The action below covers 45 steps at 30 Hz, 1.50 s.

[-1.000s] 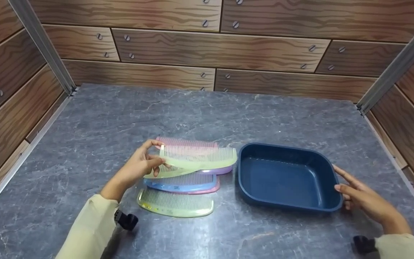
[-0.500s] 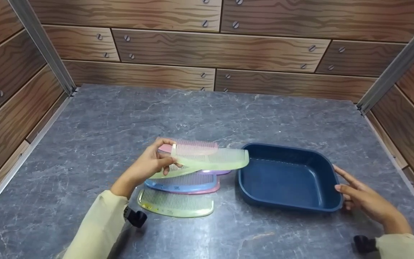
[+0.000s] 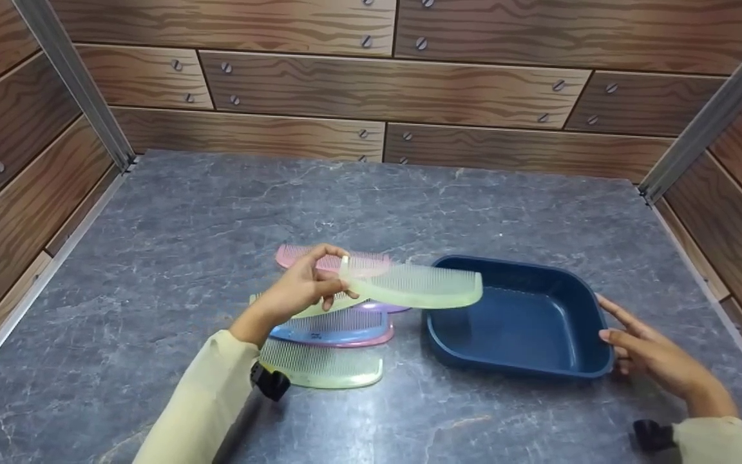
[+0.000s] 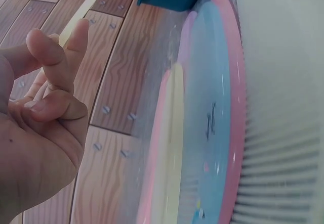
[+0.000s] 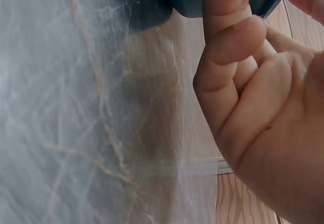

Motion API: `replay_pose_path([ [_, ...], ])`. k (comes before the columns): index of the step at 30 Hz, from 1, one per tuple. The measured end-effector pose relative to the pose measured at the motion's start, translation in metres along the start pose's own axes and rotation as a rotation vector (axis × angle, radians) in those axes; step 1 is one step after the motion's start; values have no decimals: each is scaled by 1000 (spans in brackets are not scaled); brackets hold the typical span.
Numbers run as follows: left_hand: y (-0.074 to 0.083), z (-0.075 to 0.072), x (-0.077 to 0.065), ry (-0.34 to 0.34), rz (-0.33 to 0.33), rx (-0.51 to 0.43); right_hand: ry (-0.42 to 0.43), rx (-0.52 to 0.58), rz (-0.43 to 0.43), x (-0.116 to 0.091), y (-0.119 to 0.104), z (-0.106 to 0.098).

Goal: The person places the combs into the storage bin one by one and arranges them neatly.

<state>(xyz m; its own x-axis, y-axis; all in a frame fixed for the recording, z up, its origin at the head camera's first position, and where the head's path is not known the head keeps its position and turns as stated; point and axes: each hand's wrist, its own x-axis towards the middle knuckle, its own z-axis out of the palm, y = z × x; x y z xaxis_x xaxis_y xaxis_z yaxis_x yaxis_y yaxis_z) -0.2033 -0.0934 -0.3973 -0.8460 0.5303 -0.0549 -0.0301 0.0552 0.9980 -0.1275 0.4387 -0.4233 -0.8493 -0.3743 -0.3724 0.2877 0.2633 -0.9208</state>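
Combs [image 3: 333, 334] underneath, left fingers [image 3: 327, 250] pinch a green comb [image 3: 424, 294] above the tub rim [image 3: 518, 368] that right fingers [image 3: 622, 315] hold.

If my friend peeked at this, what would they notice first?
Probably the dark-blue tub, with the right hand touching its right end. Next, the pale green comb pinched by the left hand, seen across the tub's left rim. More combs, pink, purple, blue and green, lie left of the tub.

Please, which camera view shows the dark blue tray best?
The head view: it shows the dark blue tray almost whole, inside and rim, although a pale green comb overlaps its left end. The left wrist view catches only a piece at the top; the right wrist view, a dark portion, partly covered.
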Motion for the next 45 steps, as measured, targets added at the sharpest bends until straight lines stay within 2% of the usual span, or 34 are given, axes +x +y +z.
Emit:
replay_pose_path([
  [6, 0, 14, 10, -19, -16, -10, -37, -5, -16, 0, -1, -2],
  [12, 0, 31, 21, -48, -15, -53, -86, 37, -42, 0, 0, -4],
  [18, 2, 47, 32, -84, 0, -52, -65, 34, -20, 1, 1, -4],
  [31, 2, 78, 52, -128, -27, -65, -42, 25, 3, 2, 2, -5],
  [40, -1, 92, 61, -163, -46, -87, -101, 125, -72, 4, 3, -5],
  [45, 0, 100, 64, -176, -46, -54, -89, 130, -86, 5, 2, -4],
])
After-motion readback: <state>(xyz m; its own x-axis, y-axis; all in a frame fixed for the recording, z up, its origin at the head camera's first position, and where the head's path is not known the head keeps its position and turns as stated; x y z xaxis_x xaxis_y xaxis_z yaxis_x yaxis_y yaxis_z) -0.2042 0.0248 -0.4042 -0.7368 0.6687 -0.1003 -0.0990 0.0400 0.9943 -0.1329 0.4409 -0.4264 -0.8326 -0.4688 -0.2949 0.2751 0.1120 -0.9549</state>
